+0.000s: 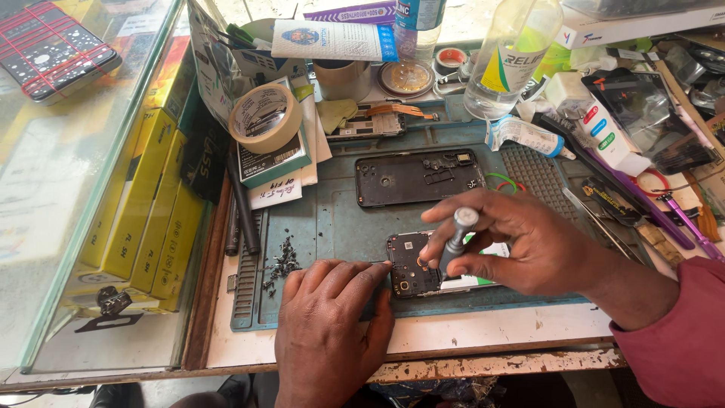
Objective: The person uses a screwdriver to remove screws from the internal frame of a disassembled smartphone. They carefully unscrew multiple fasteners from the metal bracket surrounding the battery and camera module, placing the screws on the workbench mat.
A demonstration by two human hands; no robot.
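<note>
Our right hand (521,245) pinches a small grey screwdriver (456,240) between thumb and fingers (453,215), upright, its tip down on the opened phone (423,264). Our left hand (325,325) lies flat just beside the phone, the fingers (351,273) pressed together and touching its left edge. The phone rests on the blue work mat (332,219), near the front edge of the surface. A pile of tiny black screws (281,264) sits at the mat's left edge. The black back cover (418,177) lies behind the phone, and a tape roll (264,117) stands near the back left corner.
</note>
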